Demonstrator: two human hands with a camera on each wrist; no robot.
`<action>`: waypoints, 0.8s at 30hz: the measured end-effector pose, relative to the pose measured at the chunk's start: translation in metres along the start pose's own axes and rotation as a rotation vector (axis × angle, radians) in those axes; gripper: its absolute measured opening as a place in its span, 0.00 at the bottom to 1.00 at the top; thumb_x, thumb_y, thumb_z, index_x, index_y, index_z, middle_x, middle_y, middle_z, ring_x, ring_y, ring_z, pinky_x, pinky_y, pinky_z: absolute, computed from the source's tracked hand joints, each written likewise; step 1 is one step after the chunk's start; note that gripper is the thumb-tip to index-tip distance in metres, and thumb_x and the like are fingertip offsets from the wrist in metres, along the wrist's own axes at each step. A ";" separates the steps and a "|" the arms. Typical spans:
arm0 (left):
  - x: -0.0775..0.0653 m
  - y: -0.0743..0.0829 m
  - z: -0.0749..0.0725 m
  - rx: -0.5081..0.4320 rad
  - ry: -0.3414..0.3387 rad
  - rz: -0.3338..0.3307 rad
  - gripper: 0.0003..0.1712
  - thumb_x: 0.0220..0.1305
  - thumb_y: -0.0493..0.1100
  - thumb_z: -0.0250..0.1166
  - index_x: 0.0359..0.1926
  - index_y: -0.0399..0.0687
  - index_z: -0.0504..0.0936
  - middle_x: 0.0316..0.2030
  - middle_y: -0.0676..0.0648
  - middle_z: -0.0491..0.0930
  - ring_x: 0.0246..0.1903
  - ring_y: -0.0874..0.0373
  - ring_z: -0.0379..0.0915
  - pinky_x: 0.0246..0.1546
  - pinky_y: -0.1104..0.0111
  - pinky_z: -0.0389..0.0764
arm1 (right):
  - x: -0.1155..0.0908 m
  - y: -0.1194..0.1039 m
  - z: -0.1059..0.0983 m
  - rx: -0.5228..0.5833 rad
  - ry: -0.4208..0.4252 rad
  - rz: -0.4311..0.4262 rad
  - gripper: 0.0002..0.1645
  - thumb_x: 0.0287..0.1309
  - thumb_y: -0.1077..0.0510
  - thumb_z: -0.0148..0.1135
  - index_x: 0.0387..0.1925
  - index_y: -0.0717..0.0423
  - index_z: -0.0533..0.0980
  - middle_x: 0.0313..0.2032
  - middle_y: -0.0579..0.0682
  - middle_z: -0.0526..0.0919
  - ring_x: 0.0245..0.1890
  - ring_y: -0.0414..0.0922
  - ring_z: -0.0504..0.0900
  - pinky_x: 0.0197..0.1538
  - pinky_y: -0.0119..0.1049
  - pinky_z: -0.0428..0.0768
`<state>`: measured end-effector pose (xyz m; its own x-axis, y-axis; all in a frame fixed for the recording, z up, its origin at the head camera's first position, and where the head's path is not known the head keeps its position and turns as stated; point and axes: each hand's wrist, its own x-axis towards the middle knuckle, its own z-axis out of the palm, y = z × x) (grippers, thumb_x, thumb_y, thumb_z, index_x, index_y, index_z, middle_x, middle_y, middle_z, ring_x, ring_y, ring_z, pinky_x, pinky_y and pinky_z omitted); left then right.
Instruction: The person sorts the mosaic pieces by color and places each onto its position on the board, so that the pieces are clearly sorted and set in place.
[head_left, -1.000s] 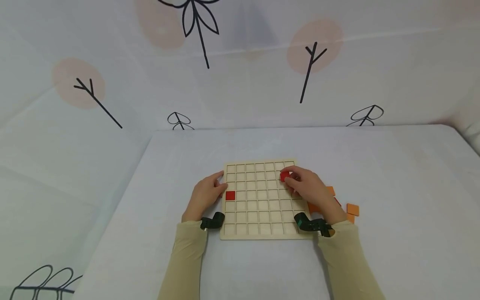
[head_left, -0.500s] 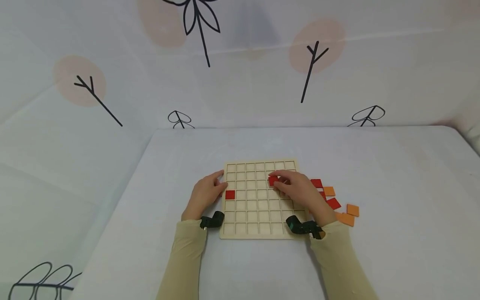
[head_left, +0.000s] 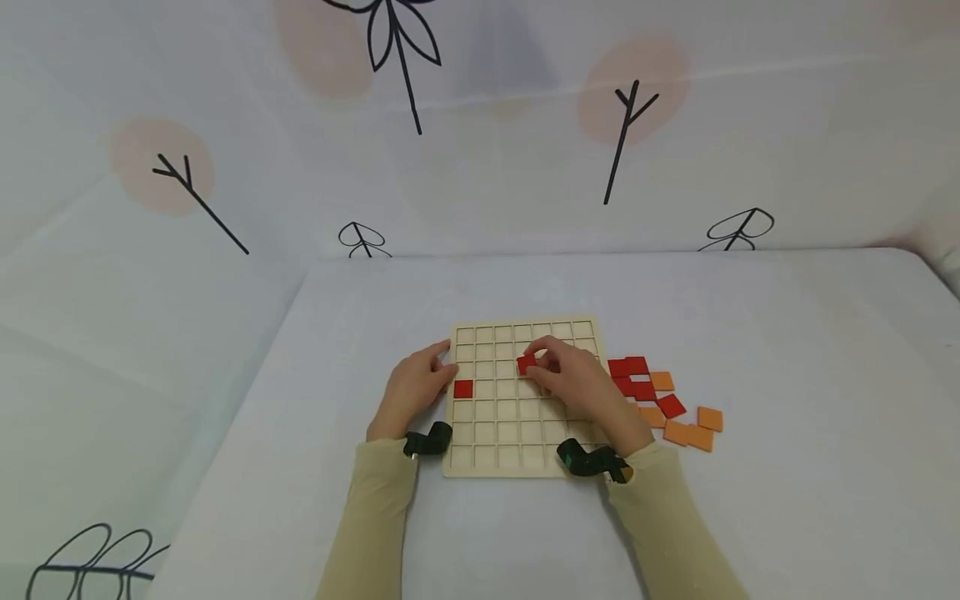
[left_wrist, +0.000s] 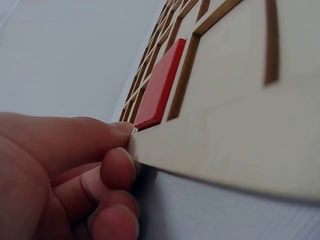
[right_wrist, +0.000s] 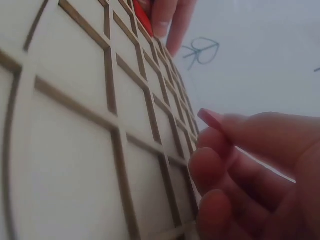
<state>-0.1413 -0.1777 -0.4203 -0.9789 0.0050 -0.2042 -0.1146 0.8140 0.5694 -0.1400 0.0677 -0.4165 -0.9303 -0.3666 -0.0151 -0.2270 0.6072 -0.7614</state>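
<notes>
A pale wooden grid board (head_left: pixel 507 433) lies on the table. One red square tile (head_left: pixel 463 389) sits in a cell of its leftmost column, and it shows large in the left wrist view. My left hand (head_left: pixel 412 385) grips the board's left edge, the thumb (left_wrist: pixel 112 134) right beside that tile and the other fingers curled at the board's side. Over the board's middle, my right hand (head_left: pixel 573 379) pinches a second red tile (head_left: pixel 527 365) between thumb and fingers. In the right wrist view this tile (right_wrist: pixel 209 118) is tilted, held above the grid.
Several red tiles (head_left: pixel 637 390) lie loose just right of the board. Orange tiles (head_left: pixel 701 437) are scattered beside and in front of them. A white patterned cloth (head_left: pixel 480 183) rises behind the table and on its left.
My right hand has moved left across the board with the pinched red tile, uncovering more loose tiles on the right. The left hand stays at the board's left edge.
</notes>
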 end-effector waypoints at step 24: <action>0.003 0.001 0.001 -0.004 0.004 -0.001 0.28 0.60 0.49 0.55 0.62 0.55 0.65 0.21 0.52 0.72 0.18 0.59 0.68 0.22 0.68 0.66 | 0.002 -0.017 0.024 -0.056 -0.014 -0.032 0.18 0.56 0.53 0.57 0.50 0.48 0.74 0.29 0.39 0.76 0.30 0.40 0.72 0.36 0.34 0.71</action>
<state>-0.1442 -0.1761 -0.4209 -0.9795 0.0017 -0.2013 -0.1162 0.8118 0.5723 -0.1317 0.0401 -0.4192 -0.9181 -0.3964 -0.0010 -0.2726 0.6333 -0.7243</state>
